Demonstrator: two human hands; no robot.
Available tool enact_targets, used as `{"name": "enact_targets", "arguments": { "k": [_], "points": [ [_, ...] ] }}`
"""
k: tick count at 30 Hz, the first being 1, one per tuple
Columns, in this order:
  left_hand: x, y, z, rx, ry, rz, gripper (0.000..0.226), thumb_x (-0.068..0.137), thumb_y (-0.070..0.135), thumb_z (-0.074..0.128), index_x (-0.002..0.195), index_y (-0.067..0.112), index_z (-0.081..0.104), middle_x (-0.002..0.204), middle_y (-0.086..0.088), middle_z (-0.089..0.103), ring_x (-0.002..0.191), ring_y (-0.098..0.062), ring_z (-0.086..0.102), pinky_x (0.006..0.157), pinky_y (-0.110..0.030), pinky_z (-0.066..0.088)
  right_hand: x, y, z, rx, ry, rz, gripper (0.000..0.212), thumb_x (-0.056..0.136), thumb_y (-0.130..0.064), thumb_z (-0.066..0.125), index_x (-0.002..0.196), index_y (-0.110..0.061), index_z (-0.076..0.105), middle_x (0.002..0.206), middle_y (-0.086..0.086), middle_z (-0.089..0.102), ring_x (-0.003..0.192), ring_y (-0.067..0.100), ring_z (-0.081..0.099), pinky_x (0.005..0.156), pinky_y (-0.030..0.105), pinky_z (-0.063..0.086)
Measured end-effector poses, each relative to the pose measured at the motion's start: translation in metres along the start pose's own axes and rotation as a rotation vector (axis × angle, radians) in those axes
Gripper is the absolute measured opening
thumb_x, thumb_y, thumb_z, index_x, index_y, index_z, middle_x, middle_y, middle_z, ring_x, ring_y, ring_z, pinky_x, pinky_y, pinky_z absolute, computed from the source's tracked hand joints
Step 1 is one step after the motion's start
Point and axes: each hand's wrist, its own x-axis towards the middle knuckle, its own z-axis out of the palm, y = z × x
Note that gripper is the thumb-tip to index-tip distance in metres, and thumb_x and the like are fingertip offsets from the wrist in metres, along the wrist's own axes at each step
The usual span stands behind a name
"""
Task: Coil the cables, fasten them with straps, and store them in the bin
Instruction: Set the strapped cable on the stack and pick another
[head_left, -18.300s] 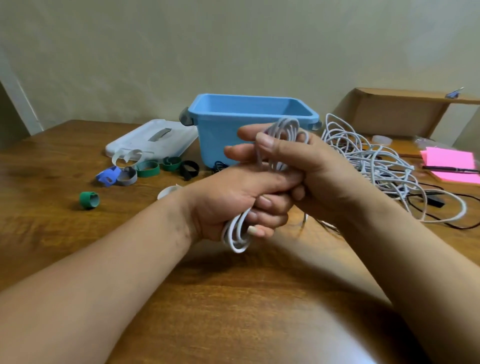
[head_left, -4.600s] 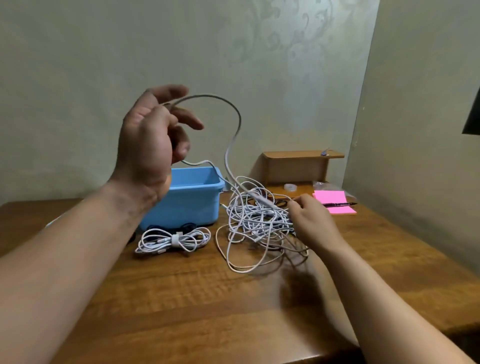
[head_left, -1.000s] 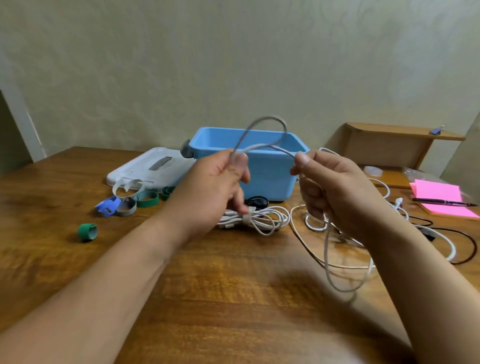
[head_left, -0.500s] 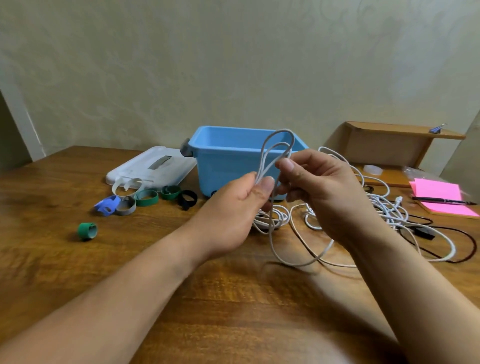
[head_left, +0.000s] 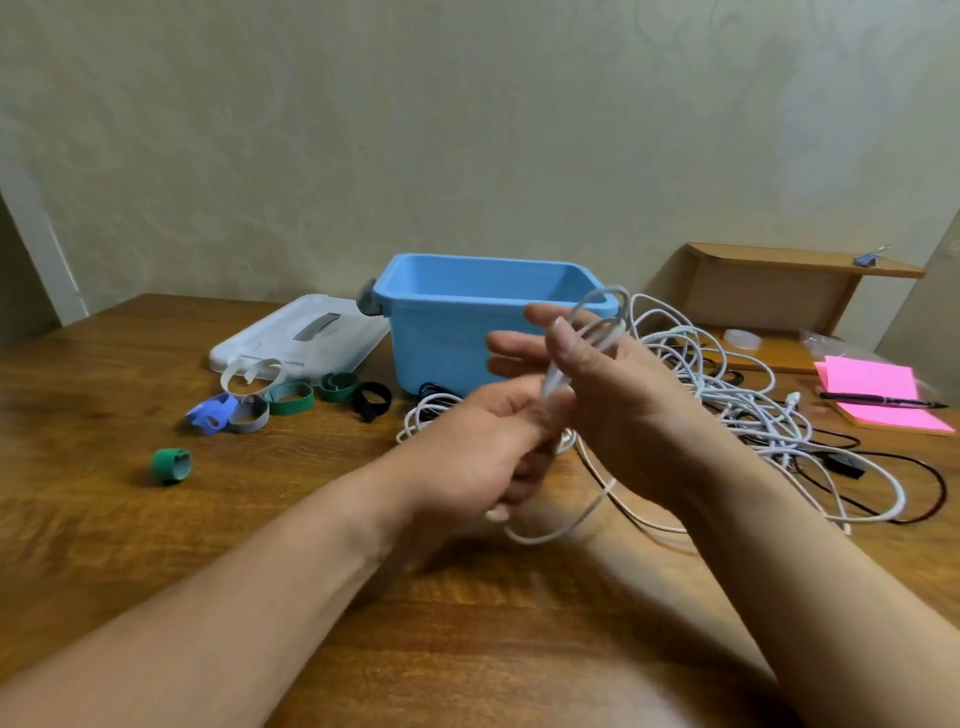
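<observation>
The left hand is curled round the lower strands of a white cable. At its 2 o'clock, touching it, the right hand pins the upper strands under its thumb, with the fingers stretched out towards 9 o'clock. One cable loop rises above the right hand at 12 o'clock; another hangs to the wooden table at 6 o'clock. The blue bin stands behind both hands at 12 o'clock. A heap of loose cables lies at 3 o'clock, and the rolled straps lie at 9 o'clock.
</observation>
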Motion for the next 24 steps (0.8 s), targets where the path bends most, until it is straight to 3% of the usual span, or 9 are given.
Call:
{"name": "enact_targets", "arguments": {
  "k": [3,5,7,9,11,14,17,21,24],
  "points": [
    [-0.001,-0.003,0.008,0.076,-0.107,-0.078,0.035,0.112,0.035,0.043,0.081,0.02,0.044,0.06,0.001,0.029,0.049,-0.011,0.021,0.04,-0.021,0.018,-0.002,-0.001,0.011,0.195,0.04,0.053,0.031,0.096,-0.041,0.063,0.096,-0.01,0.062,0.065,0.005,0.06,0.078,0.025,0.072,0.081,0.037,0.061],
    [0.003,-0.004,0.005,0.085,-0.083,-0.081,0.032,0.113,0.033,0.043,0.086,0.016,0.049,0.061,-0.001,0.034,0.049,-0.013,0.026,0.044,-0.024,0.026,0.0,0.0,0.01,0.138,0.115,0.022,0.04,0.104,-0.043,0.054,0.075,-0.015,0.051,0.06,0.004,0.047,0.069,0.025,0.063,0.076,0.039,0.052],
    [0.006,-0.005,0.001,0.089,-0.023,-0.048,0.028,0.112,0.032,0.047,0.103,0.008,0.058,0.068,-0.005,0.043,0.055,-0.016,0.038,0.052,-0.03,0.037,0.001,0.003,0.006,-0.173,0.178,-0.053,0.049,0.109,-0.046,0.05,0.067,-0.022,0.055,0.067,0.003,0.06,0.079,0.03,0.07,0.073,0.04,0.047],
    [0.005,-0.006,0.001,0.081,-0.01,-0.033,0.029,0.111,0.035,0.05,0.109,0.009,0.063,0.072,-0.004,0.047,0.059,-0.015,0.04,0.052,-0.029,0.036,-0.004,0.003,0.006,-0.456,0.206,-0.107,0.051,0.109,-0.052,0.05,0.071,-0.023,0.066,0.08,0.001,0.071,0.082,0.024,0.072,0.066,0.033,0.045],
    [0.003,-0.004,0.002,0.109,-0.038,-0.042,0.031,0.11,0.042,0.048,0.101,0.014,0.06,0.067,0.002,0.042,0.056,-0.012,0.033,0.05,-0.027,0.024,-0.006,0.004,0.008,-0.529,0.202,-0.134,0.048,0.109,-0.053,0.049,0.081,-0.02,0.07,0.092,0.008,0.074,0.078,0.016,0.067,0.064,0.031,0.05],
    [0.005,0.006,-0.007,0.044,0.018,-0.003,0.035,0.111,0.043,0.043,0.085,0.021,0.051,0.063,0.005,0.03,0.051,-0.009,0.024,0.044,-0.022,0.016,-0.003,0.006,0.008,-0.367,0.095,-0.124,0.052,0.105,-0.062,0.048,0.099,-0.015,0.07,0.1,0.008,0.078,0.095,0.018,0.073,0.089,0.036,0.057],
    [0.008,0.02,-0.037,-0.209,0.188,0.114,0.039,0.112,0.039,0.04,0.078,0.022,0.044,0.06,0.004,0.023,0.044,-0.009,0.017,0.041,-0.021,0.009,-0.005,0.007,0.006,-0.396,-0.096,-0.015,0.062,0.095,-0.074,0.054,0.121,-0.02,0.068,0.107,0.006,0.08,0.098,0.025,0.077,0.095,0.051,0.06],
    [0.008,0.027,-0.074,-0.275,0.384,0.173,0.039,0.113,0.041,0.041,0.079,0.021,0.044,0.057,0.005,0.024,0.042,-0.009,0.017,0.039,-0.021,0.009,-0.009,0.005,0.0,-1.079,-0.304,0.05,0.026,0.095,-0.054,0.072,0.097,-0.029,0.075,0.082,-0.012,0.077,0.075,0.007,0.071,0.076,0.037,0.061],
    [0.009,0.023,-0.086,-0.028,0.495,0.14,0.039,0.114,0.042,0.04,0.085,0.017,0.049,0.057,0.004,0.03,0.044,-0.01,0.021,0.038,-0.019,0.017,-0.004,-0.006,-0.02,-1.248,-0.222,0.045,0.02,0.095,-0.049,0.073,0.088,-0.031,0.075,0.078,-0.02,0.072,0.071,0.0,0.065,0.066,0.026,0.049]
  ]
}}
